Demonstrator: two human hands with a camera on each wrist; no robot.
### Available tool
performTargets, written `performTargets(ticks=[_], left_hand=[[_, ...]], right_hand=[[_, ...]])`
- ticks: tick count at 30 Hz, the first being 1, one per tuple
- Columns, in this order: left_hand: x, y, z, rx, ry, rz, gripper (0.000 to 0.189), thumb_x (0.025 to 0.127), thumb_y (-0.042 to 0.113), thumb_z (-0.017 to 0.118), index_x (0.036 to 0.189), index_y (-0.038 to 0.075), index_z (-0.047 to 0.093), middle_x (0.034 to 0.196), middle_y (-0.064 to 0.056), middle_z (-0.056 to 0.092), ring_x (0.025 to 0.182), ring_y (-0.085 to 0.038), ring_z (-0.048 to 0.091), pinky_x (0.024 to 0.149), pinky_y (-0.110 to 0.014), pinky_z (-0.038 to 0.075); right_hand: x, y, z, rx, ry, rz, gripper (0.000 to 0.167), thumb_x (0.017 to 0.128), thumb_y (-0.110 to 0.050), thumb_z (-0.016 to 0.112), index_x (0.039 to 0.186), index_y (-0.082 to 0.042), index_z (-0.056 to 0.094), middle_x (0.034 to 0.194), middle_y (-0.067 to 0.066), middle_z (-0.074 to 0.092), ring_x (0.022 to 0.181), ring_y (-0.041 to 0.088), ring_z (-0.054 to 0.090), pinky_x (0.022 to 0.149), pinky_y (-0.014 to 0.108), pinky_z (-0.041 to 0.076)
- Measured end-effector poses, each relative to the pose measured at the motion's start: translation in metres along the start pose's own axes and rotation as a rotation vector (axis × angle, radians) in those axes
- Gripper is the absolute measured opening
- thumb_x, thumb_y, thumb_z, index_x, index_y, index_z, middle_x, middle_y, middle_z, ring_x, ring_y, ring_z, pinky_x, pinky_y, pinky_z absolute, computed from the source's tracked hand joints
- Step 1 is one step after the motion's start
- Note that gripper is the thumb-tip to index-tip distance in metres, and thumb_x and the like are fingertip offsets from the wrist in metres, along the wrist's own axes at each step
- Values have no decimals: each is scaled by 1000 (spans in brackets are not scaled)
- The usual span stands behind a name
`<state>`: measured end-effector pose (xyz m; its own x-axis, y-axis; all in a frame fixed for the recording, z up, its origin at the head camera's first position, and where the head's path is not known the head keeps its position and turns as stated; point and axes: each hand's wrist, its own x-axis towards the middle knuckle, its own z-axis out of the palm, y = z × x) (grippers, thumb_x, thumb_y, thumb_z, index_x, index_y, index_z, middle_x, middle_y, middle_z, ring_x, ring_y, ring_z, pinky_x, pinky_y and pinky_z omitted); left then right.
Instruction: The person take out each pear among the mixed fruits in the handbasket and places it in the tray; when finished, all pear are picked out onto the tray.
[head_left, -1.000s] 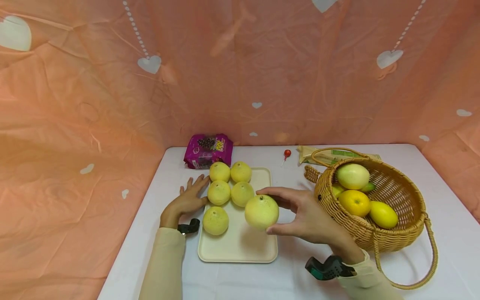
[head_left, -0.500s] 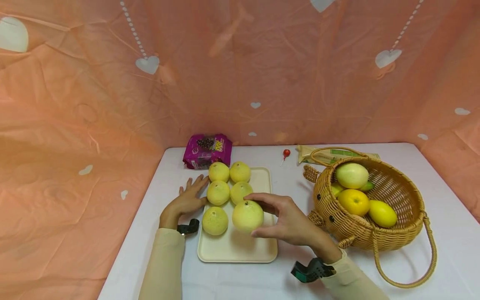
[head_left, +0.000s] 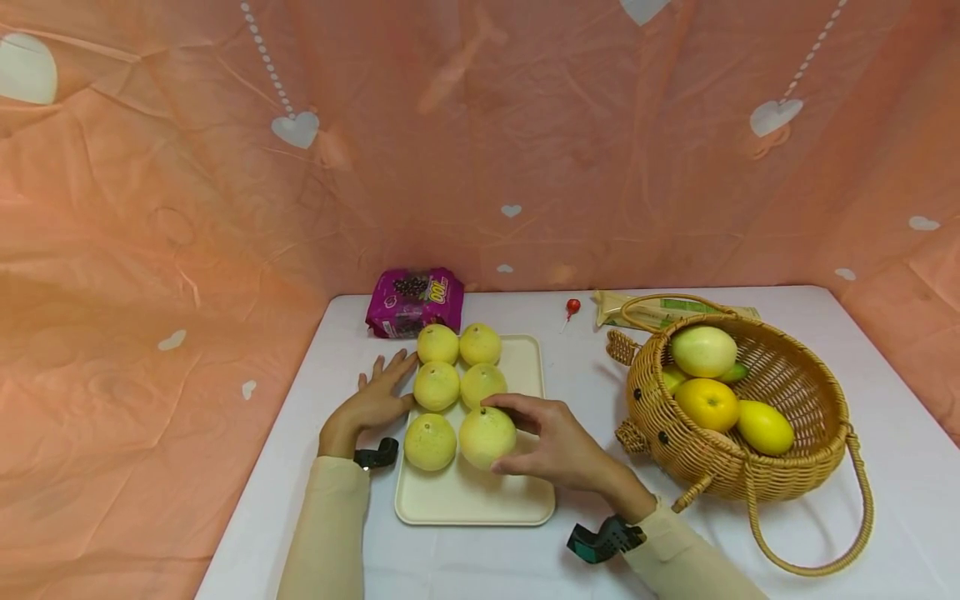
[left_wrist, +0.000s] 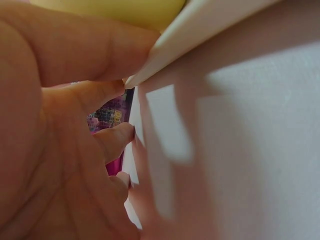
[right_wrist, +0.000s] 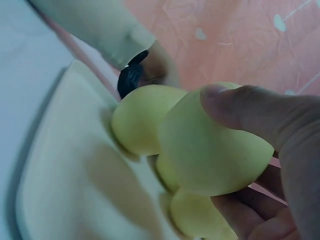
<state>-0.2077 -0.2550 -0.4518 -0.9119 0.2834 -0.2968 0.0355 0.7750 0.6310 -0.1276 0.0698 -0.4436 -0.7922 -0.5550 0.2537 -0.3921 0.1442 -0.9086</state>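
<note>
My right hand (head_left: 558, 442) holds a round pale yellow fruit (head_left: 487, 437) with a short dark stem, thumb at its near side and fingers at its far side. In the right wrist view this fruit (right_wrist: 210, 145) overlaps others behind it. It is close over the cream tray (head_left: 480, 504), just right of the front-left fruit (head_left: 430, 442). Several matching fruits (head_left: 437, 386) stand on the tray in two columns. Along the tray's left edge my left hand (head_left: 375, 404) rests with fingers spread; in the left wrist view its thumb (left_wrist: 100, 47) touches the tray rim (left_wrist: 185, 37).
A purple snack pack (head_left: 416, 302) lies behind the tray. At the back are a red lollipop (head_left: 573, 307) and a long beige packet (head_left: 660, 311). On the right stands a wicker basket (head_left: 817, 417) holding several fruits, its handle (head_left: 862, 533) hanging toward the front.
My right hand has carried the fruit left and lower, from over the tray's right side to beside the front-left fruit. The left hand has stayed at the tray's edge.
</note>
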Motion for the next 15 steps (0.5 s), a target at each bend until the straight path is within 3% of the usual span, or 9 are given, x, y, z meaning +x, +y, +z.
performTargets(ticks=[6, 15], left_hand=[[0, 0, 0, 3, -3, -7, 85, 101, 20, 59, 176, 11, 20, 184, -22, 2, 167, -52, -18, 129, -75, -17], [-1, 1, 0, 16, 0, -2, 86, 100, 20, 59, 176, 11, 20, 184, -23, 3, 167, -53, -17, 129, -76, -17]], right_hand=[[1, 10, 5, -16, -14, 40, 75, 81, -10, 96, 149, -6, 65, 153, 12, 66, 142, 32, 64, 117, 33, 53], [1, 20, 9, -116, -5, 24, 75, 80, -11, 97, 148, -8, 66, 151, 9, 68, 143, 29, 64, 117, 33, 53]])
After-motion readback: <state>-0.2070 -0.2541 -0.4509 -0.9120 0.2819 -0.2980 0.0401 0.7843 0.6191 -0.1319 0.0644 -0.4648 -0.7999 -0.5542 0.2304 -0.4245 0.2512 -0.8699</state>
